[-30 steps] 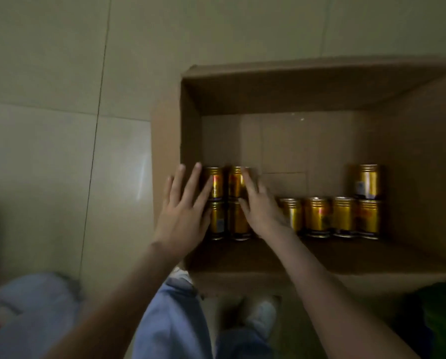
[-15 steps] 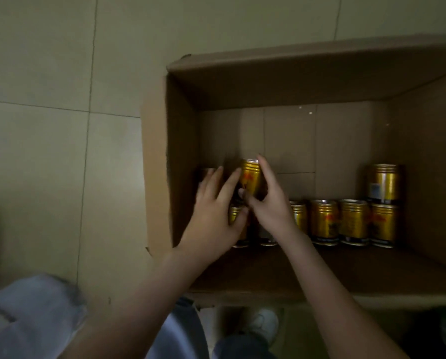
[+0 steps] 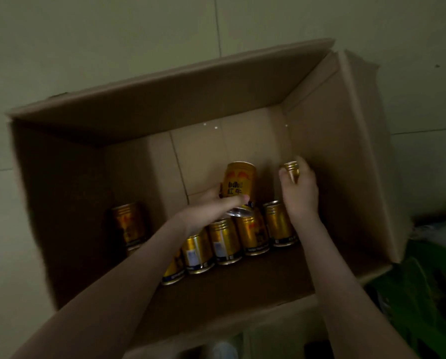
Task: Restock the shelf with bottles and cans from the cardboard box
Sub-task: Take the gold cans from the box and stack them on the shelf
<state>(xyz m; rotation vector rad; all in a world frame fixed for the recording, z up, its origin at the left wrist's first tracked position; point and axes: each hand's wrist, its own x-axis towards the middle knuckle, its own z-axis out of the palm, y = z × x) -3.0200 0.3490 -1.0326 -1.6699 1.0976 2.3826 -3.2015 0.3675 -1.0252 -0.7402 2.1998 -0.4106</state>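
Inside cardboard box (image 3: 328,141): left hand (image 3: 211,211) clasps upright gold can (image 3: 238,181); right hand (image 3: 301,190) closed round second can (image 3: 291,171). Remaining cans (image 3: 253,229) upright just below both wrists.

Floor (image 3: 100,47): pale tiles, thin grout lines, dim light. Cardboard box (image 3: 346,151) sits directly on it, flaps open, skewed against the tile lines. Something green (image 3: 429,294) lies on the floor just beside the box's right near corner; too dark to identify.
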